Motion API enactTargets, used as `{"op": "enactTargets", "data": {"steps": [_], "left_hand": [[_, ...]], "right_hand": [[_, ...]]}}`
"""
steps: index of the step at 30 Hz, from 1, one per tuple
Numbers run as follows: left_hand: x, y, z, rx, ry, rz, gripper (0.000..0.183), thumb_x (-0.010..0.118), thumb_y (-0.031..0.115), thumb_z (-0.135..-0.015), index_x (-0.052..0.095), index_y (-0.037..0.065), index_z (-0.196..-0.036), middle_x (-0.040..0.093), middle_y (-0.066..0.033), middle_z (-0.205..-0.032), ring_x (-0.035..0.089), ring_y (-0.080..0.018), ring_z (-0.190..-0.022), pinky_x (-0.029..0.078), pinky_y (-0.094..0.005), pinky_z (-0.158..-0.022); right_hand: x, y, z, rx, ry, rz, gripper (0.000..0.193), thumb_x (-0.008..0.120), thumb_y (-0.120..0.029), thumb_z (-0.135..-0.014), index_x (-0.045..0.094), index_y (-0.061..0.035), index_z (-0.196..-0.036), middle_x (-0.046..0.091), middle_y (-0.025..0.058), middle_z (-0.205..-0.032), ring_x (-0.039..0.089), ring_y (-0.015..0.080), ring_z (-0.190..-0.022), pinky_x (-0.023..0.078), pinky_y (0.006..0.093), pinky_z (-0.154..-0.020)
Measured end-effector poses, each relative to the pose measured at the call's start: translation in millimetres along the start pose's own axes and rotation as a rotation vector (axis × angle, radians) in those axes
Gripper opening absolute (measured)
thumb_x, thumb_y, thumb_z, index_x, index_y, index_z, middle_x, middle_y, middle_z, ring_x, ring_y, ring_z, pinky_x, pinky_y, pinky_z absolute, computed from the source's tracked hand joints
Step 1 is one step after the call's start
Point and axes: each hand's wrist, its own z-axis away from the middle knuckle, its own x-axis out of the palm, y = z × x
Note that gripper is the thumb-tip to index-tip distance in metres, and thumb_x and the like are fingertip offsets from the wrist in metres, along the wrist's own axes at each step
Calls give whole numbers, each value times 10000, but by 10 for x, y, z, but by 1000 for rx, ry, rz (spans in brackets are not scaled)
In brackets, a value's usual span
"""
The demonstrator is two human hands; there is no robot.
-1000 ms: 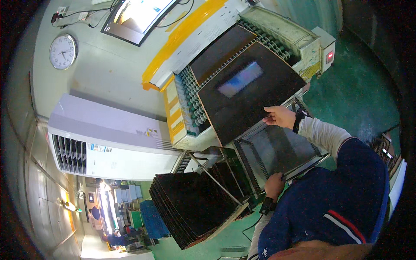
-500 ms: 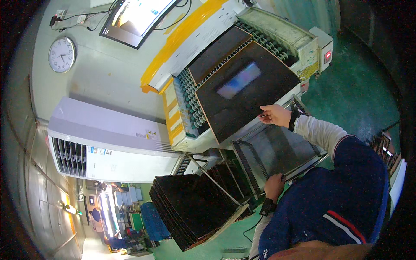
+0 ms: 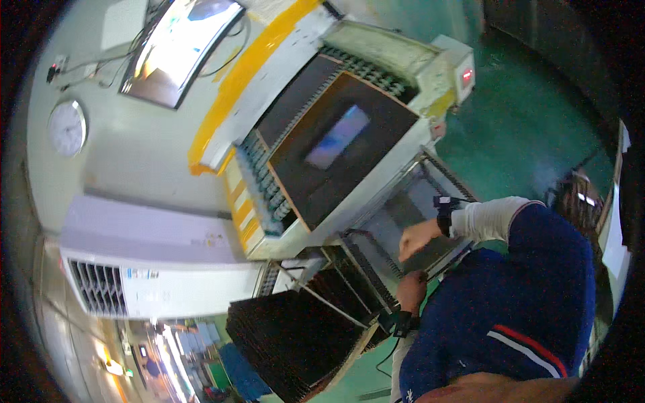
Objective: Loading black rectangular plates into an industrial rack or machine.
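Note:
My right hand (image 3: 420, 238) is over the metal rack (image 3: 463, 191) with slotted sides, its fingers bent down and together; whether they hold anything is hidden. Close below it, my left hand (image 3: 410, 293) is closed at the rack's near edge, and what lies in its fingers is not visible. Beyond the rack, a dark flat panel (image 3: 366, 151) with copper-coloured edges lies on the roller conveyor (image 3: 272, 191), apart from both hands. A second dark panel (image 3: 289, 101) lies behind it on the rollers.
Left of my left hand, several dark panels (image 3: 292, 339) stand close together in another rack. A tall white air conditioner (image 3: 195, 285) stands left of the conveyor. A control box (image 3: 457, 70) is at the conveyor's far right end. A screen (image 3: 178, 54) hangs on the wall.
My right hand has moved from the panel's near edge back over the rack, close to my left hand. The view has shifted, and the panel remains on the rollers.

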Motion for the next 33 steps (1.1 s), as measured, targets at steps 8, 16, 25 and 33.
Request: {"op": "enactTargets", "data": {"steps": [8, 16, 25, 33], "left_hand": [[242, -273, -144, 65, 3, -120, 312, 570, 405, -926, 671, 157, -1085, 692, -147, -999, 667, -382, -914, 527, -503, -733], [60, -17, -56, 1, -19, -108, 270, 565, 314, -912, 719, 130, -1035, 696, -150, -1017, 650, -378, -936, 511, -478, -764], [264, -344, -140, 154, 109, -128, 239, 579, 266, -900, 721, 121, -1025, 699, -149, -967, 652, -372, -905, 512, -475, -744], [302, -365, -149, 139, 80, -143, 225, 589, 255, -889, 729, 138, -1020, 692, -154, -946, 659, -365, -863, 515, -470, -715]], "right_hand": [[647, 170, 283, 72, -111, 648, 371, 681, -378, -806, 719, -33, -935, 693, 177, -833, 663, 365, -783, 513, 505, -680], [872, 461, 306, -23, 26, 773, 178, 668, -181, -730, 698, -24, -807, 668, 187, -733, 667, 384, -702, 509, 511, -591], [1208, 1521, -324, 91, 112, 706, 146, 662, -182, -743, 703, -54, -802, 670, 171, -736, 663, 383, -700, 479, 528, -547], [1115, 959, -39, 68, 107, 729, 161, 639, -181, -786, 714, -78, -884, 686, 161, -776, 671, 383, -729, 483, 533, -554]]}}
